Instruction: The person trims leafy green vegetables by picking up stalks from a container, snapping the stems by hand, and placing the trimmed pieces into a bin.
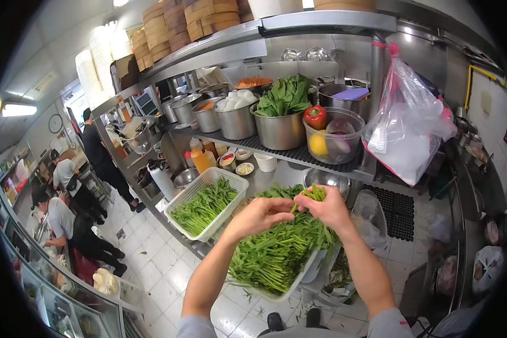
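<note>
Leafy greens with long stems point(270, 253) are heaped in a pale tray in front of me. My right hand point(328, 209) is closed around a small bunch of these green stems point(316, 194), held above the heap. From the left, my left hand point(260, 216) reaches to the same bunch, its fingertips and thumb pinched at a stem; its exact grip is partly hidden. A white perforated basket point(238, 194) to the left contains more greens point(205, 205), with their stems lying towards me.
Steel pots of ingredients, one with leafy greens point(283, 96), line the shelf beside a clear tub point(335, 138) of vegetables. A plastic bag point(405, 112) hangs at right. Below right sits a bin of scraps point(341, 279). Several co-workers point(73, 225) stand at left.
</note>
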`<state>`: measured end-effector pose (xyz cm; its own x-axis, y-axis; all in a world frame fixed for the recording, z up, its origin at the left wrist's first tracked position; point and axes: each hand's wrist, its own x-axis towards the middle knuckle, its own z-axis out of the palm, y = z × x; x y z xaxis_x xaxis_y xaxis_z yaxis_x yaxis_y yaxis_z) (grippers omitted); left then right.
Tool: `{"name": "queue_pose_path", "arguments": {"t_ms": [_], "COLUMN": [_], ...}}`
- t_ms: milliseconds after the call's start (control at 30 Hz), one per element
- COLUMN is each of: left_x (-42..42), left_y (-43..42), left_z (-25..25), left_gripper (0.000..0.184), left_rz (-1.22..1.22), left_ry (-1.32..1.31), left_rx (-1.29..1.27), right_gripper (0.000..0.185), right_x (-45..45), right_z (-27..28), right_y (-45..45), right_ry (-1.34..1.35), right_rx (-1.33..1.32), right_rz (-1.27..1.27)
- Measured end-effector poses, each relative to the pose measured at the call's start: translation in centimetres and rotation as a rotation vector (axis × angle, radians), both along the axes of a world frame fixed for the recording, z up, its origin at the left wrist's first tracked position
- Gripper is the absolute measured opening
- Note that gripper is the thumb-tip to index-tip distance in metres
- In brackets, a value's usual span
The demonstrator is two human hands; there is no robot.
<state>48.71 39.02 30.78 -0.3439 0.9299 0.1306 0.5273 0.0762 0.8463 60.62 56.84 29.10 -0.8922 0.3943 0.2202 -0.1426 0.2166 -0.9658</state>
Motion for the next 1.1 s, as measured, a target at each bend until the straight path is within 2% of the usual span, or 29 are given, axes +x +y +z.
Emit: {"name": "queue_pose_path", "arguments": {"t_ms": [100,167,367,700,800,833,867,967,1000,1100], "left_x": [-1.0,-1.1,-1.3,3.0,4.3,4.9,5.8,7.4,7.9,9.1], "left_y": [0.9,0.9,1.4,5.0,6.1,6.3,6.3,7.1,7.7,9.5], "left_z": [-1.1,-0.3,-1.3,-4.5,-5.2,-5.0,-4.5,-2.9,-2.5,-4.7], "left_gripper": [0.035,0.03,0.03,0.021,0.031,0.034,0.044,0.045,0.038,0.029], "left_rz": [-0.008,0.072,0.142,0.004,0.006,0.016,0.117,0.075,0.015,-0.189], "left_ry": [-0.133,-0.241,-0.502,-0.512,-0.452,-0.428,-0.255,0.476,0.729,0.819], "left_rx": [-0.007,0.022,0.091,0.125,0.127,0.122,0.224,0.382,0.416,0.205], "right_gripper": [0.024,0.025,0.019,0.023,0.026,0.027,0.029,0.032,0.031,0.023], "right_x": [-0.2,0.5,2.8,4.9,6.6,7.3,8.3,11.0,12.0,14.6], "right_z": [-0.6,-1.0,-1.3,-3.2,-5.0,-5.1,-5.1,-5.1,-5.0,-4.3], "right_y": [0.4,1.2,1.9,2.3,3.5,3.7,3.8,4.7,4.9,5.1], "right_ry": [0.071,0.108,0.025,-0.067,-0.166,-0.171,-0.18,-0.222,-0.203,-0.153], "right_rx": [-0.164,-0.221,-0.127,-0.038,-0.108,-0.055,-0.004,0.216,0.296,0.558], "right_rz": [0.002,-0.021,-0.064,-0.059,-0.061,-0.085,-0.11,-0.18,-0.196,-0.242]}}
